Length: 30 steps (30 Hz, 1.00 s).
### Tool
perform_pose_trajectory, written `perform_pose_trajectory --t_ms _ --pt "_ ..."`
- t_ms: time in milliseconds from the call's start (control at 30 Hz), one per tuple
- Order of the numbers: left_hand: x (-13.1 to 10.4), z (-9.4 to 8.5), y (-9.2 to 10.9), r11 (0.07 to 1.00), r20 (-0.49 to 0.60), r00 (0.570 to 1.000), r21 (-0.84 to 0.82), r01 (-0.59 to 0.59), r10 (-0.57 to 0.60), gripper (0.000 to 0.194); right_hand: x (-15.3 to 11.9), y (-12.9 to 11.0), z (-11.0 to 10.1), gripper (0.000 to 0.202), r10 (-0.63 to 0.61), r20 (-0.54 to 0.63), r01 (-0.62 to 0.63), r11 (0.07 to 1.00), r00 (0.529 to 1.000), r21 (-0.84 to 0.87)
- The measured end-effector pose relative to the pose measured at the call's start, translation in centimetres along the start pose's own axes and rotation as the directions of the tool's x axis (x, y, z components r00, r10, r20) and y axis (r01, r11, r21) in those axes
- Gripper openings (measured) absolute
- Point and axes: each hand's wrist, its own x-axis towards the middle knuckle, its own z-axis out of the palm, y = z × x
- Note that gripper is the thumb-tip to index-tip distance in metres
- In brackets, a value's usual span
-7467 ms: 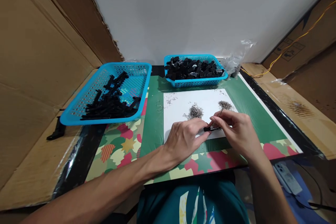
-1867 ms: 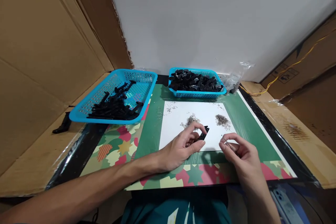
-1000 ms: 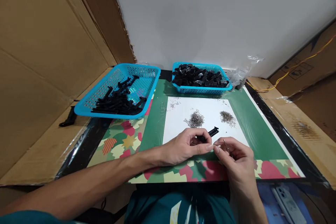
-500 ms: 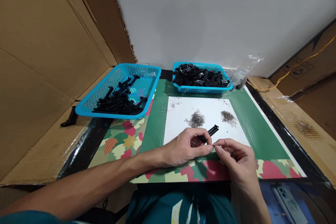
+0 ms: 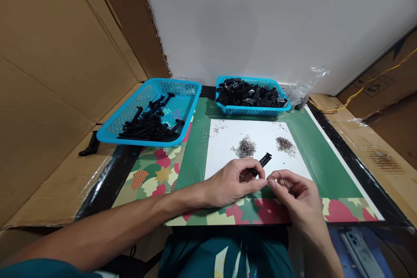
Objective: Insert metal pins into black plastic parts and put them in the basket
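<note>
Head view: gripping 1 black part in left hand, with fingers curled round near end and far end jutting forward over white sheet; in right hand, with thumb and forefinger pinched together just beside left thumb, 1 thin metal tool, contents between those tips too small to tell. On sheet, ahead of hands, 1 left metal pile and 1 right metal pile, set apart. Farther off, 1 large basket loosely filled with black sticks, and 1 small basket heaped with black pieces, beside clear bag.
</note>
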Motion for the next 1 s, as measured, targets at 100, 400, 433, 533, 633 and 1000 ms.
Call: perform_pose_trajectory --t_ms 100,400,433,533,633,1000 --pt "-0.1 -0.2 0.1 0.994 0.013 0.998 0.092 -0.057 0.056 0.031 0.4 -0.4 -0.7 0.038 -0.015 -0.095 0.011 0.999 0.995 -0.04" --pt "-0.8 1.3 -0.7 0.919 0.01 0.999 0.394 0.032 -0.039 0.058 2.6 -1.1 -3.1 0.038 -0.113 -0.11 0.074 0.948 0.987 -0.309" --pt "-0.8 1.5 -0.8 0.905 0.017 1.0 0.425 0.013 -0.023 0.054 2.7 -1.1 -3.2 0.038 -0.097 -0.082 0.066 0.944 0.992 -0.325" --pt "-0.7 1.8 -0.9 0.88 0.033 0.999 0.474 -0.039 0.027 0.045 3.1 -1.2 -3.2 0.038 -0.057 -0.014 0.048 0.931 0.998 -0.361" --pt "-0.7 1.9 -0.8 0.881 0.024 0.999 0.471 -0.04 0.032 0.044 3.3 -1.2 -2.8 0.039 -0.049 0.024 0.054 0.919 0.999 -0.391" --pt "-0.6 1.8 -0.6 0.919 0.004 0.997 0.388 0.067 -0.075 0.032 3.5 -1.5 -1.9 0.038 -0.101 0.021 0.098 0.854 0.995 -0.511"
